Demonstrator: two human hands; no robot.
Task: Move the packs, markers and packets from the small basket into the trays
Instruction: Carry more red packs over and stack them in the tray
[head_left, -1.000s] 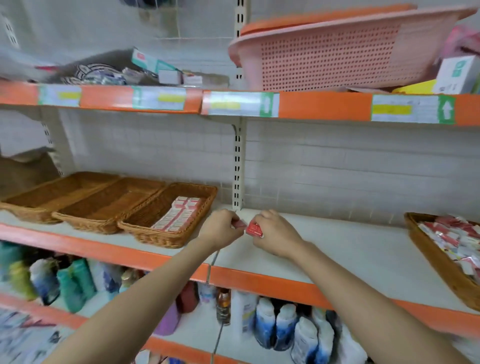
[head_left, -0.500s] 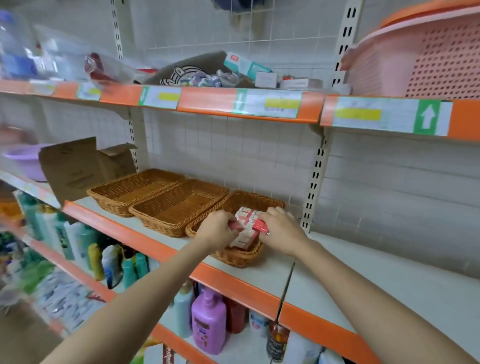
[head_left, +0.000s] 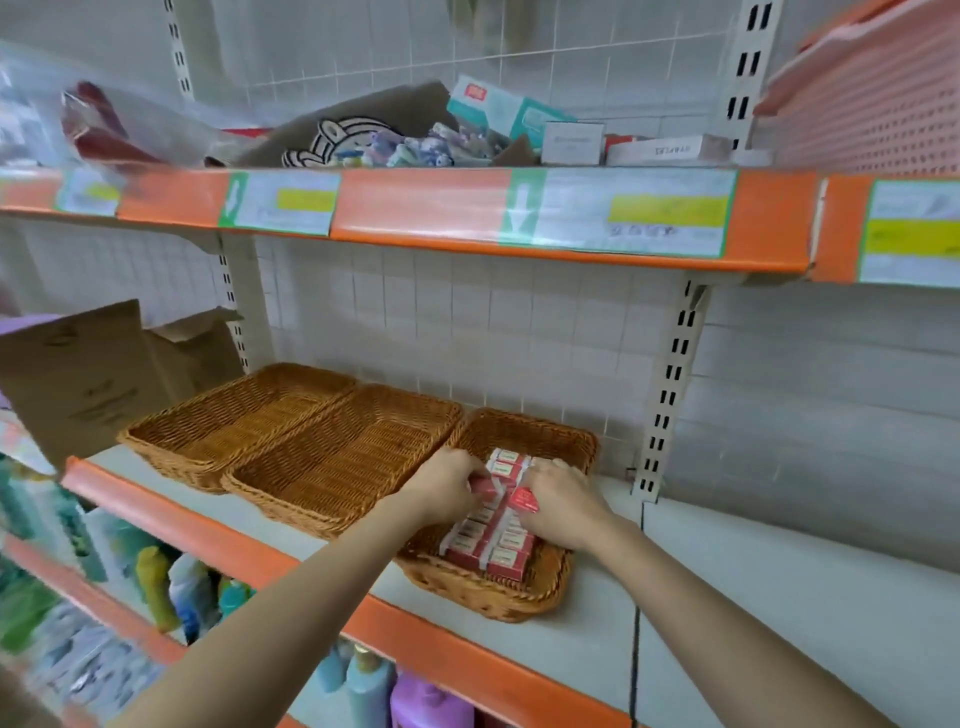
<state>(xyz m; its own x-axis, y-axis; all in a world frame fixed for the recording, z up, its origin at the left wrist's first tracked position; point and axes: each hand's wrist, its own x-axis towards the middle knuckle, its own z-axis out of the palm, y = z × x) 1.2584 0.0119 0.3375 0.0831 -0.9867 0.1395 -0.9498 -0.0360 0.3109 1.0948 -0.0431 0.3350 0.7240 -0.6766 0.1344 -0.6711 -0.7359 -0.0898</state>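
Three wicker trays sit side by side on the middle shelf. The right tray (head_left: 524, 431) holds rows of red-and-white packs (head_left: 493, 545). My left hand (head_left: 447, 480) and my right hand (head_left: 563, 501) are both over this tray, fingers curled, together holding a stack of red packs (head_left: 511, 496) just above the packs lying there. The middle tray (head_left: 343, 457) and the left tray (head_left: 234, 415) hold nothing. The small basket is out of view.
A brown cardboard box (head_left: 98, 374) stands left of the trays. The upper shelf (head_left: 415, 208) carries boxes and bags, with a pink perforated basket (head_left: 878, 98) at the right. Bottles (head_left: 156, 582) fill the shelf below. Bare white shelf (head_left: 779, 597) extends right of the trays.
My view swung left. Both hands carried the red packs from the bare shelf section over to the right tray and lowered them onto the packs inside.
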